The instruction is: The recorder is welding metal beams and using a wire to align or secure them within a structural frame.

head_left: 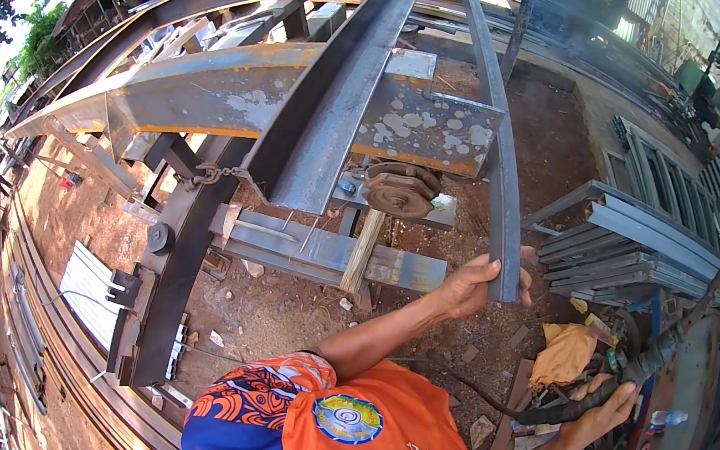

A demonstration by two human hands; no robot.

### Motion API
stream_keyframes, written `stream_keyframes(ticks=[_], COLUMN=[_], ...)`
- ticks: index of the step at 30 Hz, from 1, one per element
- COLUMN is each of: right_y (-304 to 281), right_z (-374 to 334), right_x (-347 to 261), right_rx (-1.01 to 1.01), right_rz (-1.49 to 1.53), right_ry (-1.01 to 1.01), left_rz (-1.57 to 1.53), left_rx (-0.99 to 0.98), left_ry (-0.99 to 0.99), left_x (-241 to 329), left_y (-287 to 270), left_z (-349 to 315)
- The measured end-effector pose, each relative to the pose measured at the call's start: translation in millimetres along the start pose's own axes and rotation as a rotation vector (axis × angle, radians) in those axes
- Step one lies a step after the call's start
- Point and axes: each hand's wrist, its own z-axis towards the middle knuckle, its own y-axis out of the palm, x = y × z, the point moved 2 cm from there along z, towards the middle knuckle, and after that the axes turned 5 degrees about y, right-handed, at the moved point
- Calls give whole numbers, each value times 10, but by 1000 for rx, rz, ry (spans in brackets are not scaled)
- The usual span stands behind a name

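Note:
My left hand (464, 288) is closed around the near end of a long steel angle bar (501, 190), with fingertips showing past its right side. The bar runs away from me toward the far top. Low at the right, my right hand (615, 410) wraps round a black taped handle with a cable, which looks like a welding electrode holder (559, 412). Its working tip is hard to make out. Left of the angle bar, a wide steel channel (336, 111) slopes over a rust-edged beam (429, 129). A rusty round metal piece (402, 190) sits above a wooden stick (362, 253).
A chain (211, 173) hangs by a dark upright beam (178, 273) at left. Stacked grey steel profiles (641, 255) lie at right, near an orange cloth (564, 355) and a plastic bottle (669, 419). Long steel bars (44, 310) line the ground at left.

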Motion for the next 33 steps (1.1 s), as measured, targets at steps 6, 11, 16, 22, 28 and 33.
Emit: stream_keyframes(ticks=[6,11,16,22,28,33], right_y=[-440,-689,-890,-975,-1074,-1004], right_z=[-49,-131,-252,-331,-388,-330], right_x=[551,987,1247,1372,1413,1423], right_rx=[128,114,154,153,108,51], right_rz=[-53,-94,-151,-183,-181,-210], right_ry=[161,271,373,460,452,450], left_rz=[-42,-34,111,378,826,1356], left_rx=[74,233,412,648,938,1033], left_ry=[-43,-58,-70,-87,-175,-276], left_x=[-209,-387,-488,-507,-402,-112], left_y=[-144,-433,-832,-1562,-2112,-2739], left_z=[33,18,-90,-338,-634,-851])
